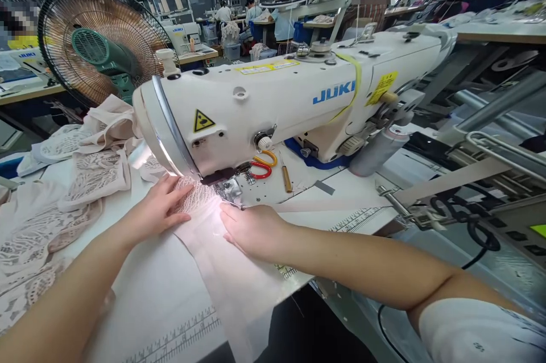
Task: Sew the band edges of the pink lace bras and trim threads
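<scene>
A pale pink lace garment piece (193,197) with a smooth panel lies under the needle area of a white sewing machine (273,90). My left hand (162,206) rests on the lace left of the presser foot (231,189), its fingers spread and flat. Close in front of the foot, my right hand (253,229) has its fingers pressed together on the smooth fabric (222,266), which hangs over the table's front edge. A light band (336,202) runs along the table from the right toward the foot.
Lace garment pieces (38,226) are heaped at left, before a large fan (102,44). Red-and-yellow-handled scissors (262,166) and a wooden-handled awl (286,176) lie behind the needle. A grey thread cone (377,149) and a metal band guide (401,209) stand at right. Other people sit further back.
</scene>
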`<action>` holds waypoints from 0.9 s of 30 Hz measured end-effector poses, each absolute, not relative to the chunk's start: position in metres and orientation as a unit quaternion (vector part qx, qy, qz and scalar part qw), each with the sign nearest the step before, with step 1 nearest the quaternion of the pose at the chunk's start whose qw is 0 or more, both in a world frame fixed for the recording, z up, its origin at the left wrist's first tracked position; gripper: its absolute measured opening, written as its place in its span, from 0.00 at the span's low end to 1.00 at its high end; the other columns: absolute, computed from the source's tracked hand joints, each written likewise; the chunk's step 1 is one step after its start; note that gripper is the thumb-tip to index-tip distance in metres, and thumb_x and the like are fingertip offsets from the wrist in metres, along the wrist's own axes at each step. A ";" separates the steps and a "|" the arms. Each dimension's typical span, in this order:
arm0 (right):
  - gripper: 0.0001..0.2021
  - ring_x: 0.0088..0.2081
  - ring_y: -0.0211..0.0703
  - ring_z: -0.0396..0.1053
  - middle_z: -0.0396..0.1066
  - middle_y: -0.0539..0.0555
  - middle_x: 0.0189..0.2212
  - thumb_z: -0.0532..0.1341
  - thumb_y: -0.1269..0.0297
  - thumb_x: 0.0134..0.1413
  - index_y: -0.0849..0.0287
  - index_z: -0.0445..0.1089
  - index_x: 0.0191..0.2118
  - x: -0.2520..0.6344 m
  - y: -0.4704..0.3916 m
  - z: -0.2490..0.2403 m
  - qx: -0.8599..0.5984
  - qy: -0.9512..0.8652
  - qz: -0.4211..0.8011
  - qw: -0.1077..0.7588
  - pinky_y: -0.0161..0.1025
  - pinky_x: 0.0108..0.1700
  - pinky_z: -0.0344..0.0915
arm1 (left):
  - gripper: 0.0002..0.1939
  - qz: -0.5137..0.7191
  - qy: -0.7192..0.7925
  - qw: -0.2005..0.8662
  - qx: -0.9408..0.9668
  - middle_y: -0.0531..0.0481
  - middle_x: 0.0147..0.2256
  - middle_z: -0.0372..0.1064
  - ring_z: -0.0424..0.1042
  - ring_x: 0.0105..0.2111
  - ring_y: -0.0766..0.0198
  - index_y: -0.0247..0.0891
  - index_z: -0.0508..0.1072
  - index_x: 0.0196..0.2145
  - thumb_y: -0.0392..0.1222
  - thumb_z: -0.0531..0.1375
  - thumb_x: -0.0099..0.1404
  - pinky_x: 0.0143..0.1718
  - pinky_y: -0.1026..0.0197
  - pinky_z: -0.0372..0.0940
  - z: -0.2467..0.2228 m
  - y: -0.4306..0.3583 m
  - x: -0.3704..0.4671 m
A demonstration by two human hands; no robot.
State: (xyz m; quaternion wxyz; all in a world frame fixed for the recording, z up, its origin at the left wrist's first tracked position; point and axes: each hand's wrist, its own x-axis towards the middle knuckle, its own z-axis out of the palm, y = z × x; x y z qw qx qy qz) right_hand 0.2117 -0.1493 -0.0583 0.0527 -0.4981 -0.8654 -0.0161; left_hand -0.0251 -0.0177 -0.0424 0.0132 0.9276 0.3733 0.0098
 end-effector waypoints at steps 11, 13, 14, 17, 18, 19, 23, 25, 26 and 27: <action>0.13 0.32 0.42 0.68 0.72 0.60 0.43 0.53 0.63 0.64 0.63 0.72 0.35 0.219 -0.152 -0.061 -0.464 -0.880 -0.027 0.095 0.38 0.20 0.56 | 0.15 -0.032 0.408 -0.095 0.907 0.41 0.35 0.67 0.66 0.46 0.43 0.38 0.71 0.45 0.44 0.53 0.64 0.44 0.43 0.65 -0.016 -0.028 0.000; 0.12 0.33 0.43 0.68 0.72 0.60 0.42 0.53 0.63 0.64 0.64 0.72 0.37 0.222 -0.154 -0.058 -0.451 -0.886 -0.033 0.105 0.39 0.23 0.59 | 0.14 -0.014 0.404 -0.142 0.903 0.38 0.39 0.68 0.65 0.49 0.41 0.36 0.72 0.43 0.40 0.51 0.64 0.47 0.40 0.64 -0.017 -0.042 0.006; 0.12 0.34 0.44 0.68 0.72 0.61 0.42 0.53 0.64 0.64 0.64 0.71 0.38 0.224 -0.157 -0.056 -0.443 -0.890 -0.033 0.104 0.39 0.24 0.61 | 0.14 0.007 0.398 -0.157 0.904 0.36 0.42 0.68 0.65 0.50 0.41 0.35 0.72 0.43 0.38 0.50 0.65 0.47 0.41 0.65 -0.019 -0.053 0.010; 0.12 0.34 0.44 0.69 0.71 0.61 0.44 0.52 0.65 0.64 0.63 0.71 0.40 0.235 -0.169 -0.047 -0.445 -0.890 -0.002 0.095 0.39 0.25 0.62 | 0.17 0.088 0.358 -0.148 0.917 0.35 0.49 0.69 0.68 0.49 0.48 0.34 0.72 0.44 0.39 0.47 0.67 0.45 0.50 0.69 -0.034 -0.096 0.021; 0.11 0.33 0.43 0.69 0.71 0.60 0.45 0.52 0.65 0.63 0.62 0.70 0.41 0.240 -0.175 -0.044 -0.450 -0.888 0.014 0.095 0.39 0.25 0.62 | 0.17 0.108 0.337 -0.133 0.926 0.37 0.50 0.70 0.71 0.47 0.51 0.34 0.72 0.46 0.40 0.46 0.68 0.43 0.53 0.71 -0.039 -0.113 0.026; 0.10 0.33 0.43 0.69 0.70 0.59 0.45 0.53 0.66 0.62 0.62 0.70 0.42 0.245 -0.181 -0.042 -0.452 -0.887 0.030 0.094 0.39 0.26 0.62 | 0.18 0.118 0.305 -0.114 0.938 0.38 0.50 0.71 0.72 0.46 0.55 0.35 0.72 0.47 0.40 0.46 0.69 0.42 0.56 0.71 -0.044 -0.130 0.031; 0.14 0.38 0.45 0.69 0.69 0.57 0.46 0.54 0.71 0.57 0.58 0.68 0.48 0.269 -0.203 -0.043 -0.405 -0.909 0.064 0.079 0.39 0.33 0.64 | 0.16 0.120 0.211 -0.082 0.967 0.41 0.48 0.73 0.73 0.43 0.55 0.32 0.73 0.47 0.38 0.51 0.66 0.41 0.55 0.71 -0.055 -0.178 0.047; 0.17 0.38 0.46 0.68 0.69 0.56 0.44 0.54 0.73 0.55 0.56 0.67 0.50 0.278 -0.210 -0.049 -0.385 -0.918 0.060 0.072 0.39 0.35 0.64 | 0.15 0.122 0.199 -0.076 0.969 0.43 0.49 0.73 0.73 0.41 0.55 0.34 0.73 0.46 0.38 0.53 0.64 0.39 0.54 0.70 -0.057 -0.187 0.048; 0.18 0.38 0.46 0.67 0.69 0.56 0.44 0.54 0.73 0.55 0.55 0.66 0.51 0.280 -0.212 -0.052 -0.380 -0.921 0.056 0.070 0.39 0.35 0.63 | 0.14 0.122 0.198 -0.075 0.970 0.44 0.49 0.73 0.73 0.41 0.56 0.35 0.73 0.46 0.38 0.53 0.65 0.39 0.54 0.70 -0.058 -0.188 0.047; 0.18 0.37 0.45 0.66 0.68 0.56 0.43 0.54 0.73 0.55 0.54 0.66 0.51 0.282 -0.214 -0.055 -0.377 -0.922 0.052 0.067 0.39 0.36 0.63 | 0.14 0.122 0.197 -0.073 0.970 0.45 0.50 0.72 0.72 0.42 0.56 0.36 0.73 0.46 0.38 0.53 0.65 0.40 0.53 0.69 -0.059 -0.188 0.045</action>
